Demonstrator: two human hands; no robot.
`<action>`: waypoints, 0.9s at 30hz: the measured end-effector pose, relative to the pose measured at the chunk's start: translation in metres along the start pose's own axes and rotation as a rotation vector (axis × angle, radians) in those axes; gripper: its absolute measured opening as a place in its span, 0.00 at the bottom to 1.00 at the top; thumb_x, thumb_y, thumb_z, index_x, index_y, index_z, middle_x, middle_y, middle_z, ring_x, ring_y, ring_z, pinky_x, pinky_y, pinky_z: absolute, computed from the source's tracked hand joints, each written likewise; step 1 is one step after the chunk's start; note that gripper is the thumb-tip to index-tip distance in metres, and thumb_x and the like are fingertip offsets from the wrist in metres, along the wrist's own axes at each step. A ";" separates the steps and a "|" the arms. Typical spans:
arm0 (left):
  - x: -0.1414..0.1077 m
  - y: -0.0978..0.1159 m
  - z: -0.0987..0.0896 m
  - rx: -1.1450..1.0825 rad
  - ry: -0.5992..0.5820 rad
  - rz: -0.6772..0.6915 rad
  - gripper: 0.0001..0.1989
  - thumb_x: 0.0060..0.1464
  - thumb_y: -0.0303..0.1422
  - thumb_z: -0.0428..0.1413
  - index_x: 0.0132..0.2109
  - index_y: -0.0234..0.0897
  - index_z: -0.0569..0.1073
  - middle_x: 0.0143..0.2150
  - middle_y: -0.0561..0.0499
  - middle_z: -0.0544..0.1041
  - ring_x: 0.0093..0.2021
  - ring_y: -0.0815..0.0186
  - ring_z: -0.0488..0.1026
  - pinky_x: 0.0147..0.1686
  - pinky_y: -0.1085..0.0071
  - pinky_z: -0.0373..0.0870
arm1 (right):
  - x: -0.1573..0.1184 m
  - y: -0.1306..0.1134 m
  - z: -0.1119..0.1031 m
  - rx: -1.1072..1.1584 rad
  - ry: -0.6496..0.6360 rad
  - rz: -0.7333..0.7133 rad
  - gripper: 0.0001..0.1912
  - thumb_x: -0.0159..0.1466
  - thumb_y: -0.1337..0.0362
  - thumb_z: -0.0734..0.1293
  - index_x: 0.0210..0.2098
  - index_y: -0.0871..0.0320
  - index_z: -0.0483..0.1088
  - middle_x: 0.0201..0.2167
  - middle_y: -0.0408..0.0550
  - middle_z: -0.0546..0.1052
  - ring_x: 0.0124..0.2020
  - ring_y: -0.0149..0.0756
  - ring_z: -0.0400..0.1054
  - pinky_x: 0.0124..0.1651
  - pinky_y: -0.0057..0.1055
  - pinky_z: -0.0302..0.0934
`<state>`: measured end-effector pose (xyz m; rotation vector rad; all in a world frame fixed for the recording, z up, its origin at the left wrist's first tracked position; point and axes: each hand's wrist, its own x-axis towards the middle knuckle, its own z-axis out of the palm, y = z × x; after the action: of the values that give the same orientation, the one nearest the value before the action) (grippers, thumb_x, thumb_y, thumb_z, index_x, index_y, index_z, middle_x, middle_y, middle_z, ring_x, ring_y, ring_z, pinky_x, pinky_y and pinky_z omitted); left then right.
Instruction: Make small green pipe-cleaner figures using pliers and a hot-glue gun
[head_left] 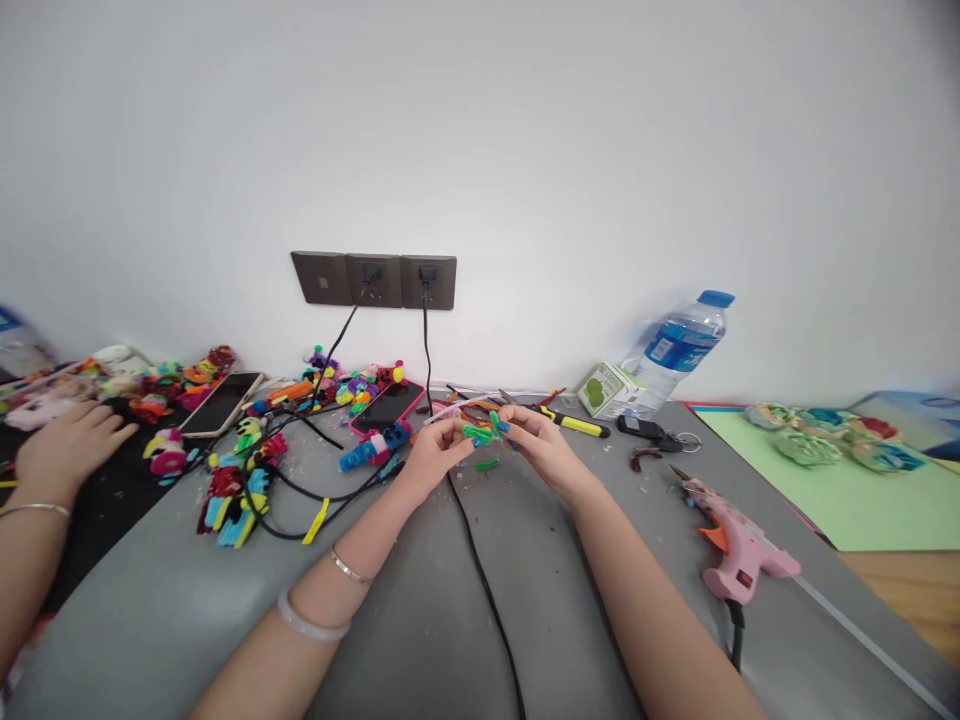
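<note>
Both hands meet over the middle of the grey table. My left hand (437, 453) pinches a small green piece of fuzzy pipe cleaner (475, 434) between thumb and fingers. Close against it, my right hand (541, 448) has its fingertips closed on another bit of green pipe cleaner (494, 423); whether the two bits are joined I cannot tell. On the table just below lies a loose short green piece (487, 465). A blue and pink pipe-cleaner figure (375, 446) rests left of my left hand.
A pink glue gun (742, 550) lies at right, a yellow-black utility knife (574, 424) behind my right hand. Black cables (480, 570) cross the table. A water bottle (679, 350) leans against the wall. Another person's hand (64, 450) rests at far left near pipe-cleaner figures (236, 485).
</note>
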<state>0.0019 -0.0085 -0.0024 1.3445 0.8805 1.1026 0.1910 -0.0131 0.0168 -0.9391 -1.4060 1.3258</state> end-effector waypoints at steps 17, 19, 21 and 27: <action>-0.001 0.001 0.000 0.008 -0.054 -0.017 0.16 0.45 0.43 0.65 0.36 0.34 0.78 0.25 0.54 0.66 0.25 0.71 0.59 0.25 0.74 0.61 | -0.002 -0.007 0.005 -0.029 -0.096 -0.004 0.18 0.57 0.49 0.72 0.30 0.57 0.67 0.27 0.40 0.66 0.28 0.30 0.55 0.34 0.28 0.51; -0.001 0.000 0.000 0.003 -0.060 -0.014 0.16 0.46 0.43 0.65 0.36 0.34 0.78 0.25 0.55 0.65 0.25 0.71 0.58 0.24 0.74 0.61 | -0.002 -0.007 0.005 -0.020 -0.106 -0.003 0.18 0.57 0.49 0.72 0.30 0.57 0.67 0.27 0.40 0.66 0.28 0.30 0.55 0.34 0.28 0.51; -0.001 0.000 0.000 0.004 -0.063 -0.010 0.17 0.46 0.43 0.65 0.37 0.34 0.78 0.24 0.55 0.65 0.24 0.72 0.59 0.24 0.75 0.61 | -0.002 -0.006 0.005 -0.015 -0.109 -0.004 0.17 0.58 0.50 0.72 0.30 0.57 0.68 0.27 0.40 0.66 0.28 0.30 0.55 0.35 0.28 0.51; -0.001 -0.003 -0.001 0.018 -0.067 -0.012 0.18 0.46 0.42 0.65 0.37 0.32 0.77 0.24 0.56 0.63 0.24 0.73 0.58 0.24 0.77 0.61 | -0.001 -0.004 0.004 -0.011 -0.113 -0.012 0.16 0.58 0.51 0.72 0.30 0.57 0.69 0.27 0.40 0.67 0.28 0.30 0.57 0.34 0.28 0.52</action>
<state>0.0008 -0.0090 -0.0054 1.3815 0.8506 1.0371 0.1873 -0.0158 0.0204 -0.8730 -1.5043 1.3812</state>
